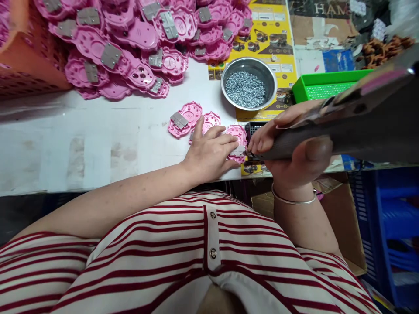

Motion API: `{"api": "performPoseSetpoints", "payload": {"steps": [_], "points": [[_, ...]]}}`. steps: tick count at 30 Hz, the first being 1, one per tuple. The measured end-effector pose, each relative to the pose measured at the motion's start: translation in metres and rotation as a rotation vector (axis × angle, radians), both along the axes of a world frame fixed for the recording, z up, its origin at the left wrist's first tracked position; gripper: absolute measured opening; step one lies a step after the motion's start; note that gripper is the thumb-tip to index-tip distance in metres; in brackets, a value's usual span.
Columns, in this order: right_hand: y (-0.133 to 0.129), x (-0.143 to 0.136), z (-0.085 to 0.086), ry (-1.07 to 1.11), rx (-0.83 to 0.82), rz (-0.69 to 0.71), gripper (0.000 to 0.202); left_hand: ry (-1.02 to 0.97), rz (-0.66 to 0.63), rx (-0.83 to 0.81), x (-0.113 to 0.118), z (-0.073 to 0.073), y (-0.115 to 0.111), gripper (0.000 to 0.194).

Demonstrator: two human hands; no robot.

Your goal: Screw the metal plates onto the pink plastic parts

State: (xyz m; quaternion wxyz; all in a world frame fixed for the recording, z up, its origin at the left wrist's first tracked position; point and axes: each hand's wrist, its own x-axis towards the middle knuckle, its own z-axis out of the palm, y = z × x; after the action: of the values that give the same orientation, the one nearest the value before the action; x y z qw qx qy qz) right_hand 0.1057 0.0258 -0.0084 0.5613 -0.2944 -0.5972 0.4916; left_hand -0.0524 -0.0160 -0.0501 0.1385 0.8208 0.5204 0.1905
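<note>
The table (144,131) is wide and has a white surface, with several grey-brown stains on its left part near the front edge. Toward the right, a yellow sheet (262,39) printed with pictures of machines covers it. Beyond this sheet lies brown cardboard (322,22), torn, with the letters "HAM" visible. The light is pale and falls on the table top, while the space below is much darker. Down at the right stand an open cardboard box (355,235) and, beside it, a blue plastic crate (362,205) with slotted sides.
</note>
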Motion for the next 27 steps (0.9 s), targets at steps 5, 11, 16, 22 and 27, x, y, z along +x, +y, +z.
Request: {"api": "performPoseSetpoints", "payload": {"steps": [5,11,16,22,27], "points": [[-0.001,0.008,0.021,0.167,0.172,-0.072,0.03,0.006,-0.012,0.018,-0.001,-0.003,0.0,0.038],[0.028,0.005,0.005,0.304,0.357,-0.253,0.024,0.033,-0.028,0.045,-0.001,-0.004,-0.001,0.037],[0.033,0.006,0.001,0.259,0.345,-0.344,0.028,0.031,-0.031,0.047,-0.002,-0.004,-0.002,0.037],[0.034,0.006,0.0,0.24,0.319,-0.361,0.027,0.013,-0.029,0.056,-0.002,-0.006,-0.003,0.038],[0.025,0.002,0.011,0.303,0.324,-0.32,0.02,0.017,-0.037,0.039,-0.002,-0.007,-0.003,0.041]]}}
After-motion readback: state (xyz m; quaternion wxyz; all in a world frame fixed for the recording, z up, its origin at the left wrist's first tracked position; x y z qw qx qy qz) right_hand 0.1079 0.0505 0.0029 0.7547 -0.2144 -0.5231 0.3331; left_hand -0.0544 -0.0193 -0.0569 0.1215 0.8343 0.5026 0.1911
